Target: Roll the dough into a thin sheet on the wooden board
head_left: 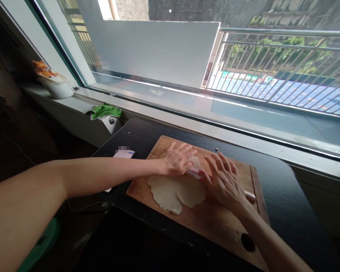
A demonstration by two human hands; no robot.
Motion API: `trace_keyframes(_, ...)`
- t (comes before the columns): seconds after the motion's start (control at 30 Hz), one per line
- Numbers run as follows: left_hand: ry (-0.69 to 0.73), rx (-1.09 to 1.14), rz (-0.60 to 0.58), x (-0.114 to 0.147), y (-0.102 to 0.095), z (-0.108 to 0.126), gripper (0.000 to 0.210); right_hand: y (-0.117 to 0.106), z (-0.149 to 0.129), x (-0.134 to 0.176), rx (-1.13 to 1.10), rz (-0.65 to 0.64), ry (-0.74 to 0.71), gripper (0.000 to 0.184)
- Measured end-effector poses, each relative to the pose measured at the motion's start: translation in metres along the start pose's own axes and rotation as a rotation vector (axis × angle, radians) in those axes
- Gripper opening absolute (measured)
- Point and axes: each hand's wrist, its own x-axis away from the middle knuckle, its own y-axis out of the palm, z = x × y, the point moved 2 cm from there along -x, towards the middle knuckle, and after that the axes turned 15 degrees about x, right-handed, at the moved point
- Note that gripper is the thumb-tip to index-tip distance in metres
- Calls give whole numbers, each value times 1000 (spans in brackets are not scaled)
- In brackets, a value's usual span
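A thin, ragged-edged sheet of dough (pixel 172 190) lies on a wooden board (pixel 215 230). A rolling pin (pixel 249 197) lies across the board, mostly covered by my hands; its brown end shows to the right, and a printed patch shows between the hands. My left hand (pixel 179 159) lies over the pin's left part, at the far edge of the dough, with its fingers stretched out. My right hand (pixel 223 179) lies over the pin further right, its fingers extended and the thumb pointing toward the left hand. Neither hand wraps round the pin.
The board rests on a black table (pixel 294 204) beside a window sill. A phone (pixel 124 153) lies to its left, partly behind my left forearm. A green cloth (pixel 105 110) and a white pot (pixel 56 86) stand further left. The board has a round hole (pixel 248 242).
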Motion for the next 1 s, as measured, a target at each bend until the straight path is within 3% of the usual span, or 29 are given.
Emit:
trace_keyframes(0.13,-190,-5,37,-48,-16,-10,58,15,28,-52,-35,-197,245,52)
trace_keyframes(0.2,-223,-9,64,-58,-20,-12,58,16,35,-63,-39,-228,343,54)
trace_keyframes(0.27,-151,-2,38,-46,-15,-11,57,14,30,-50,-35,-143,317,53)
trace_keyframes(0.4,79,-8,-26,-7,-2,-4,55,7,9,-6,-19,82,107,45)
trace_keyframes(0.47,65,-17,-12,-11,-5,-4,56,9,12,-11,-21,56,115,45)
trace_keyframes(0.6,-162,-26,24,-50,-19,-13,61,14,32,-58,-71,-170,347,53)
trace_keyframes(0.7,-193,6,-6,-47,-19,-13,62,10,31,-56,-105,-275,385,55)
trace_keyframes(0.77,-87,18,-42,-27,-10,-9,60,7,21,-31,-122,-268,287,52)
trace_keyframes(0.87,20,10,-24,-9,-3,-5,57,4,12,-6,-87,-104,168,48)
trace_keyframes(0.93,-26,-1,-6,-19,-7,-7,58,6,17,-16,-68,-60,212,50)
trace_keyframes(1.0,-138,-9,-4,-42,-14,-13,61,10,28,-41,-70,-116,317,55)
